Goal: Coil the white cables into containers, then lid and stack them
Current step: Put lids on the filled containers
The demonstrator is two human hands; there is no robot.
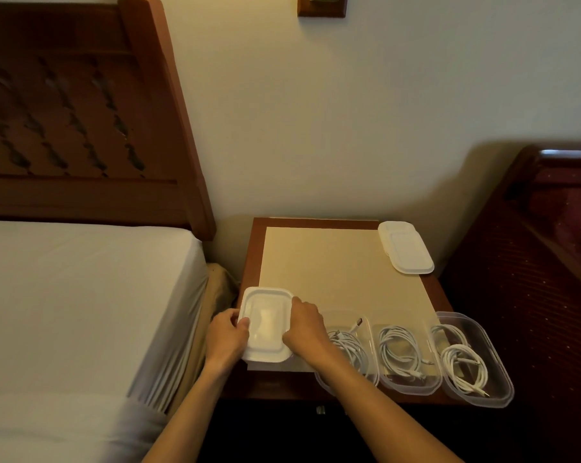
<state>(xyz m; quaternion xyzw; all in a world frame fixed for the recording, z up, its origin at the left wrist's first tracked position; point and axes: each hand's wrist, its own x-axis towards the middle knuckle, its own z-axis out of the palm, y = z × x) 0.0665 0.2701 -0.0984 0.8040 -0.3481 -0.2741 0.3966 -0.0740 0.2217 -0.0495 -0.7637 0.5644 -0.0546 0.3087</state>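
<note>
clear plastic containers [406, 359], wooden nightstand [315, 222]

No readable text, labels, brands or nos. anywhere: lids [407, 249], containers [406, 359], cables [462, 365], tabletop [332, 262] all plain, no markings seen.

Two bare forearms are entering from the bottom edge, ending in the left hand [227, 335] and the right hand [307, 325] beside the bedside table [345, 259]. The person is wearing no sleeves, rings, watch or gloves within view.
</note>
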